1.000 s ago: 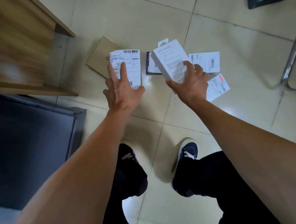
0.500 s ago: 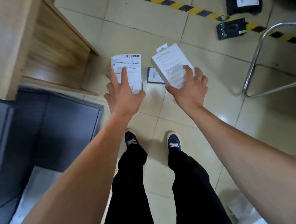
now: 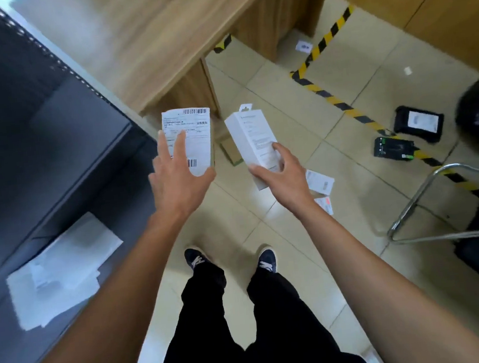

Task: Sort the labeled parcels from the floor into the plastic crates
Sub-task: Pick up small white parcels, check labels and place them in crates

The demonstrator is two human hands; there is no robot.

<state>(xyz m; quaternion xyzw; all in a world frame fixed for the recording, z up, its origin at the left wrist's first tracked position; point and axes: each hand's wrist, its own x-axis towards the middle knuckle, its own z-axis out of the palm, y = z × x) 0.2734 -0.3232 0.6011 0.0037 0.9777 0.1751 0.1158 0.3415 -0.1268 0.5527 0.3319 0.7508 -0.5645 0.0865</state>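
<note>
Standing on pale tiled floor (image 3: 363, 221). Left hand (image 3: 177, 180) holds a flat brown parcel with a white barcoded shipping label (image 3: 191, 140), fingers laid straight over the label, thumb round its near edge. Right hand (image 3: 280, 174) grips a tall white cardboard box (image 3: 253, 138), tilted. Both held up in the air. Dark grey plastic crate (image 3: 61, 158) at left holds white paper parcels (image 3: 61, 271). Two small labeled parcels (image 3: 320, 183) lie on the floor just right of the right hand.

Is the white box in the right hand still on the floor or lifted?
Lifted: the right hand grips the white box above the floor.
</note>
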